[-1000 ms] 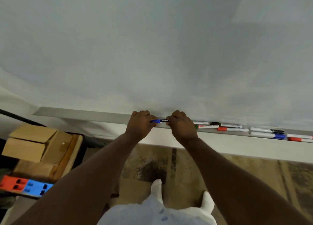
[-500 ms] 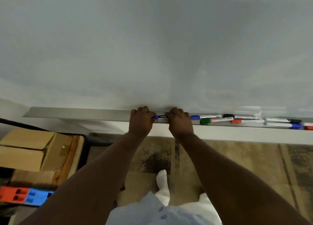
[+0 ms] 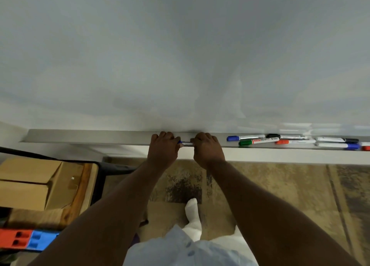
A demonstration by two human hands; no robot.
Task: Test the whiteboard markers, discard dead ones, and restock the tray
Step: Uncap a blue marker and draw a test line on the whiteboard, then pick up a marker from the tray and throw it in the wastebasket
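Observation:
A blue-capped whiteboard marker (image 3: pixel 185 143) lies level over the metal tray (image 3: pixel 90 136) below the whiteboard (image 3: pixel 180 55). My left hand (image 3: pixel 163 147) grips its blue cap end. My right hand (image 3: pixel 208 148) grips the white barrel; only a short middle stretch of the marker shows between the fists. To the right in the tray lie several markers: a blue one (image 3: pixel 245 138), a green one (image 3: pixel 258 141), a black one (image 3: pixel 285 136), a red one (image 3: pixel 294 141) and two more blue and black ones at the far right (image 3: pixel 336 142).
Cardboard boxes (image 3: pixel 30 183) sit on a wooden stand at the lower left, with red and blue plastic blocks (image 3: pixel 26 239) below them. Patterned carpet (image 3: pixel 280 185) covers the floor under the tray. A white-socked foot (image 3: pixel 193 215) shows between my arms.
My hands have closed in on each other along the marker, so less of it shows. The view has shifted, bringing more of the tray's markers into sight.

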